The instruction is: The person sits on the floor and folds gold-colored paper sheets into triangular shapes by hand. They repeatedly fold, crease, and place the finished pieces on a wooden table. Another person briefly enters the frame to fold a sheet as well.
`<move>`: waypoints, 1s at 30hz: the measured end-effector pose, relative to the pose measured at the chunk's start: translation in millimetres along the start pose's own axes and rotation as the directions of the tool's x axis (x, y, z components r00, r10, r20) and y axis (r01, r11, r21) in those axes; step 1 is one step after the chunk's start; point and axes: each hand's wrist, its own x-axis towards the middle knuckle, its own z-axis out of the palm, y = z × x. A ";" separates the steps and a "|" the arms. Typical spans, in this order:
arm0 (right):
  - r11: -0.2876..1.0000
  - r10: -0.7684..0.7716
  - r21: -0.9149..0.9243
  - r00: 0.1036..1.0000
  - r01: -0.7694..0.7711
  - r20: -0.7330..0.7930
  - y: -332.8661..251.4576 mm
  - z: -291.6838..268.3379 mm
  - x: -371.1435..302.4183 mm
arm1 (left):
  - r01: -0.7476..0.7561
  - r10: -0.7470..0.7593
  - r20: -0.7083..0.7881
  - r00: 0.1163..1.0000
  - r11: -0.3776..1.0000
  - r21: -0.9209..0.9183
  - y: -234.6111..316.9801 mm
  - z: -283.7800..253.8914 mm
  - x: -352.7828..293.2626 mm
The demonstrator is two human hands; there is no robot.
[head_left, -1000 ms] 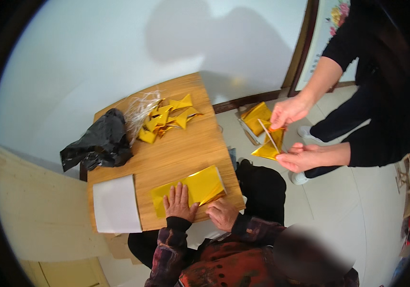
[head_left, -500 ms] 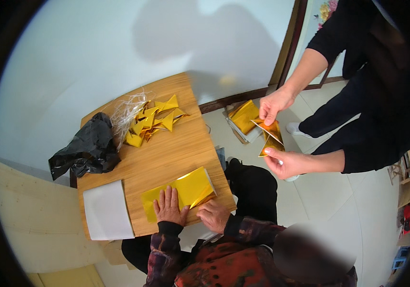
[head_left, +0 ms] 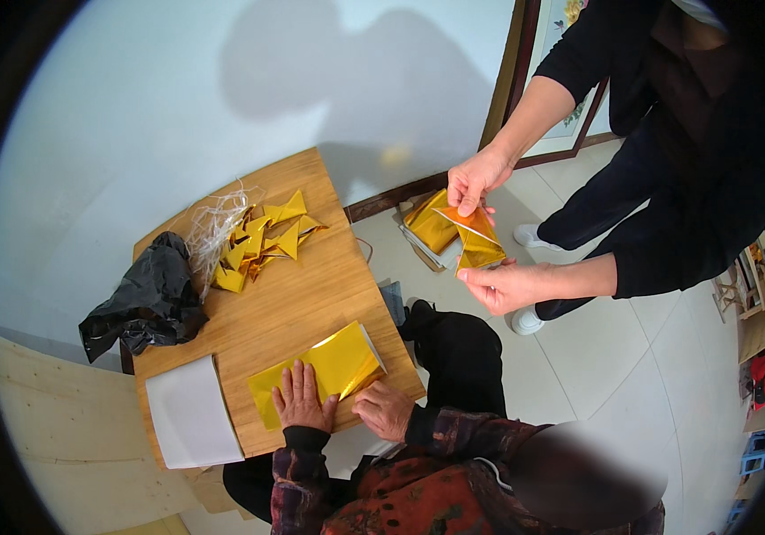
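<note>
Neither my left hand nor my right hand shows; the hands here belong to two other people. A seated person at the bottom lays one hand [head_left: 300,401] flat on a shiny gold paper sheet [head_left: 339,349]. Their other hand [head_left: 384,410], with bent fingers, is at the sheet's near right corner, where the paper curls up. At the upper right, a standing person in black holds a partly folded gold paper [head_left: 479,241] in the air. The upper hand [head_left: 482,178] pinches one end, and the lower hand [head_left: 503,287] pinches the other.
On the wooden table [head_left: 262,330] lie a pile of folded gold pieces [head_left: 262,236], clear plastic strands [head_left: 215,230], a crumpled black plastic bag [head_left: 150,299] and a white sheet stack [head_left: 193,415]. More gold paper [head_left: 427,223] rests by the wall on the floor. Shelves stand far right.
The view has shifted, so the table sits farther left and lower. The standing person's hands have moved left, and the gold paper between them has turned. The seated person's hands stay on the sheet.
</note>
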 end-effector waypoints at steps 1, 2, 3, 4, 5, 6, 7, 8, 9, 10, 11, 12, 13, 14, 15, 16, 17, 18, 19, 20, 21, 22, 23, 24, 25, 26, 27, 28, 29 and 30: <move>1.000 -0.003 0.001 1.000 0.003 0.001 0.0 0.0 -0.1 | 0.001 -0.001 0.001 1.000 1.000 0.001 -0.1 0.4 0.0; 1.000 -0.001 0.015 1.000 0.001 0.003 -0.1 0.0 -0.2 | 0.003 -0.003 0.003 1.000 1.000 0.003 -0.3 0.6 -0.6; 1.000 -0.008 0.007 1.000 0.008 -0.002 -0.2 0.1 -0.2 | -0.001 0.001 -0.005 1.000 1.000 0.006 -0.5 0.9 -1.1; 1.000 -0.011 0.011 1.000 0.011 -0.007 -0.3 0.0 0.0 | -0.006 0.006 -0.013 1.000 1.000 0.008 -0.5 1.3 -1.1; 1.000 -0.011 0.021 1.000 0.011 -0.010 -0.3 -0.1 0.2 | -0.014 0.014 -0.026 1.000 1.000 0.009 -0.7 1.6 -1.1; 1.000 -0.013 0.011 1.000 0.013 -0.012 -0.4 -0.4 0.5 | -0.012 0.012 -0.023 1.000 1.000 0.010 -0.8 1.8 -1.2; 1.000 -0.012 0.009 1.000 0.013 -0.011 -0.6 -0.7 0.7 | -0.013 0.014 -0.025 1.000 1.000 0.008 -1.0 2.2 -1.2; 1.000 -0.013 0.018 1.000 0.013 -0.013 -0.8 -1.0 0.9 | -0.025 0.025 -0.043 0.999 1.000 0.007 -1.2 2.4 -1.6; 1.000 -0.012 0.011 1.000 0.012 -0.007 -1.1 -1.3 1.1 | -0.010 0.010 -0.025 1.000 1.000 0.009 -1.5 2.5 -1.8; 1.000 -0.011 0.014 1.000 0.011 -0.003 -1.2 -1.6 1.1 | -0.007 0.008 -0.024 1.000 1.000 0.011 -1.6 2.8 -1.9; 1.000 0.001 0.022 1.000 -0.001 0.007 -1.2 -1.9 1.2 | -0.019 0.019 -0.040 0.999 1.000 0.012 -1.5 3.2 -1.7; 1.000 -0.004 0.016 1.000 0.004 -0.004 -1.5 -1.8 1.1 | -0.011 0.011 -0.031 0.999 1.000 0.011 -1.8 3.3 -1.7; 1.000 0.001 0.015 1.000 -0.001 -0.006 -1.5 -1.8 1.1 | -0.016 0.017 -0.041 0.999 1.000 0.009 -1.9 3.3 -1.6; 1.000 0.008 0.023 1.000 -0.007 -0.007 -1.4 -1.7 0.9 | -0.023 0.023 -0.052 0.998 1.000 0.008 -1.5 3.6 -1.1; 1.000 0.009 0.018 1.000 -0.009 -0.004 -1.2 -1.7 0.8 | -0.019 0.019 -0.040 0.999 1.000 0.003 -1.0 3.6 -0.7; 1.000 0.012 0.023 1.000 -0.012 0.001 -1.0 -1.3 0.8 | -0.014 0.014 -0.029 0.999 1.000 -0.001 -1.3 3.0 -0.9; 0.999 0.017 0.038 1.000 -0.017 0.006 -0.8 -1.1 0.8 | -0.021 0.020 -0.039 0.999 1.000 -0.001 -1.3 2.3 -1.0; 0.999 0.013 0.032 1.000 -0.014 0.008 -0.5 -0.9 0.7 | -0.011 0.011 -0.021 1.000 1.000 -0.007 -1.3 1.8 -0.8; 0.999 0.014 0.036 1.000 -0.014 0.010 -0.2 -0.5 0.4 | -0.014 0.014 -0.024 1.000 1.000 -0.010 -1.3 1.3 -1.0; 0.999 0.020 0.050 1.000 -0.020 0.014 0.1 -0.3 -0.1 | -0.016 0.016 -0.025 1.000 1.000 -0.013 -1.1 0.9 -1.2; 0.999 0.012 0.036 1.000 -0.012 0.013 0.4 0.2 -0.6 | -0.015 0.015 -0.025 1.000 1.000 -0.010 -1.0 0.7 -1.3; 0.999 0.010 0.031 1.000 -0.010 0.013 0.9 0.6 -1.1 | -0.014 0.014 -0.025 1.000 1.000 -0.008 -0.6 0.6 -1.1; 0.999 0.013 0.033 1.000 -0.013 0.018 1.3 1.0 -1.6 | -0.015 0.015 -0.023 1.000 1.000 -0.005 -0.1 0.5 -0.8; 0.999 0.015 0.033 1.000 -0.016 0.017 1.7 1.5 -2.2 | -0.001 0.001 -0.008 1.000 1.000 -0.011 0.2 -0.1 -0.8; 0.999 0.022 0.038 1.000 -0.023 0.020 2.0 2.1 -2.6 | 0.011 -0.010 0.007 1.000 1.000 -0.017 0.4 -0.6 -0.5; 0.998 0.032 0.049 0.999 -0.034 0.029 2.5 2.4 -2.9 | 0.012 -0.012 0.003 1.000 1.000 -0.022 0.9 -1.1 0.4; 0.998 0.030 0.047 0.999 -0.031 0.024 2.9 2.9 -3.2 | 0.024 -0.023 0.022 0.999 0.999 -0.021 1.6 -1.4 1.2; 0.998 0.032 0.050 0.999 -0.033 0.026 3.2 3.2 -3.3 | 0.026 -0.025 0.021 0.999 0.999 -0.021 2.0 -1.8 1.4; 0.998 0.035 0.060 0.999 -0.036 0.026 3.3 3.5 -3.5 | 0.028 -0.028 0.021 0.999 0.999 -0.019 2.2 -2.1 1.3; 0.998 0.033 0.051 0.999 -0.034 0.027 3.3 3.8 -3.4 | 0.029 -0.029 0.024 0.999 0.999 -0.017 2.2 -2.3 1.6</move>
